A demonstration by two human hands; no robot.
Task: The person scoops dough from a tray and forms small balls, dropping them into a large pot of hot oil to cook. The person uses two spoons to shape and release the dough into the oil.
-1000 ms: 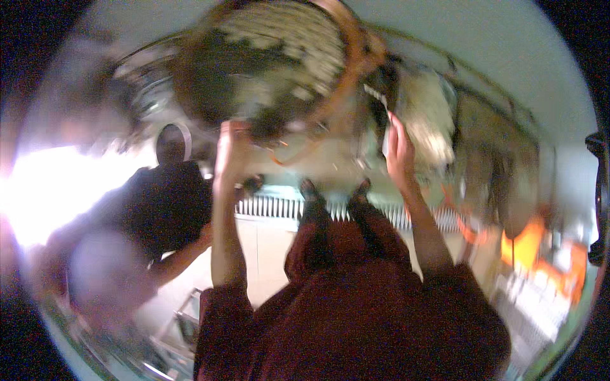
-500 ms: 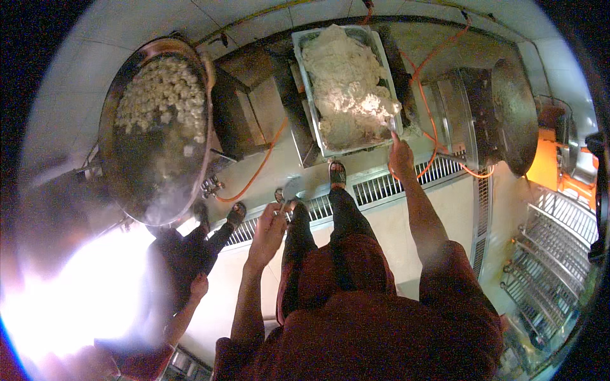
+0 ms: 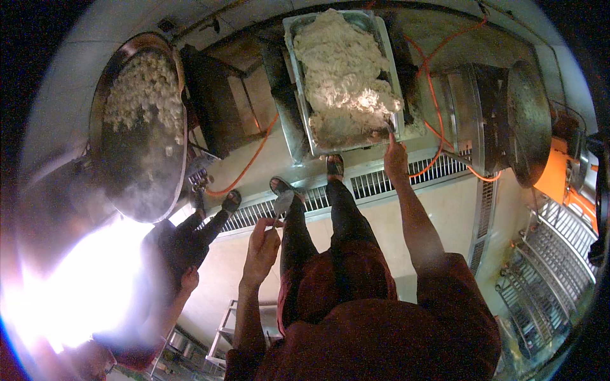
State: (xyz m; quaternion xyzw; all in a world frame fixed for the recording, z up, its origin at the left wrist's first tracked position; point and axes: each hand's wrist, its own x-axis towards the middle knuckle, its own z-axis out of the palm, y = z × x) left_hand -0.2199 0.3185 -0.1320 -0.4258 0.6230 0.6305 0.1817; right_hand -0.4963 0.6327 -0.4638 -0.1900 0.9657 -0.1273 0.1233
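My left hand is closed round the handle of a metal spoon, its greyish head raised above my left shoe. Farther off, my right hand grips the thin handle of a utensil at the near right corner of a metal tray. The working end of that utensil is hidden against the food. A large pale, doughy mass heaps up in the tray, lumpy and torn along its brightly lit near right part. Toward the tray's near end it thins to a darker layer.
At left, a big round pan holds dark liquid with pale chunks and steam. A co-worker's hand hangs near it. An orange hose runs right of the tray. A dark wok, floor grate and wire racks lie right.
My left hand has lowered slightly with the spoon. My right hand stays at the tray's near right corner. The view has shifted a little, and the pan at left appears narrower.
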